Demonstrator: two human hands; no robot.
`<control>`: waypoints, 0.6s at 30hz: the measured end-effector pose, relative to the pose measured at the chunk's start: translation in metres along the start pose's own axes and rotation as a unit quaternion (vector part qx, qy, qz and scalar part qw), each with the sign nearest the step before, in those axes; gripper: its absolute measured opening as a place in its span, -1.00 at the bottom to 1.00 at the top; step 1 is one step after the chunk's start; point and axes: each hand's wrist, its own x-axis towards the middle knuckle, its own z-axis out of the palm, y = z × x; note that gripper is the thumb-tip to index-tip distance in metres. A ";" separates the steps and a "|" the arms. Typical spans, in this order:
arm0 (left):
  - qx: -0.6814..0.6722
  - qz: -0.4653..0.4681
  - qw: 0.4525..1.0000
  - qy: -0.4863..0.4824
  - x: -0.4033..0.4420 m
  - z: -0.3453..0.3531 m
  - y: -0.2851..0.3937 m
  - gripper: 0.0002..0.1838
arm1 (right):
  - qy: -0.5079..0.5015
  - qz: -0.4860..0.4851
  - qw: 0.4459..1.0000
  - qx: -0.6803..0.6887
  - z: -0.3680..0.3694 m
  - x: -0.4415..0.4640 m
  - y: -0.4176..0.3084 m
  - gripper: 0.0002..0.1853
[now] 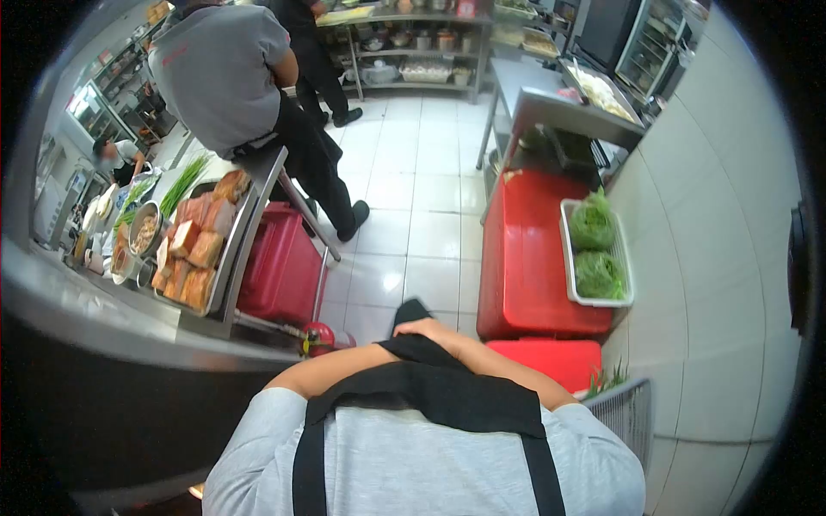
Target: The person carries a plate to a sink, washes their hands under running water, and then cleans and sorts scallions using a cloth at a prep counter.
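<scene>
Black apron (422, 392) spans the chest crosswise, its folds just beside the right hand (422, 328), the only one showing; whether that grip holds it, I cannot tell; left hand hidden.

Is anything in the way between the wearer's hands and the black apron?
Nothing visible blocks the right hand: it appears to be right at the apron, in front of the body. The left hand is out of sight, so its path cannot be judged.
</scene>
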 end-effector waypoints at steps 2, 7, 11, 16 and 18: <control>0.007 0.009 1.000 -0.001 0.019 -0.039 -0.021 -0.55 | 0.014 0.099 0.984 0.148 -0.029 0.026 0.015 -0.71; 0.038 0.060 0.997 -0.007 0.066 -0.163 -0.052 -0.52 | 0.047 0.027 0.997 -0.059 -0.138 0.106 0.001 -0.73; 0.017 0.183 0.982 -0.032 0.086 -0.277 -0.028 -0.50 | 0.400 -0.135 0.737 0.528 -0.200 0.163 0.099 -0.74; -0.614 -0.060 0.774 0.142 0.078 -0.396 0.002 0.00 | 0.394 0.036 0.828 0.398 -0.298 0.172 0.107 -0.74; -0.709 0.055 0.696 0.105 0.132 -0.442 -0.004 -0.02 | 0.365 0.041 0.858 0.359 -0.338 0.206 0.110 -0.74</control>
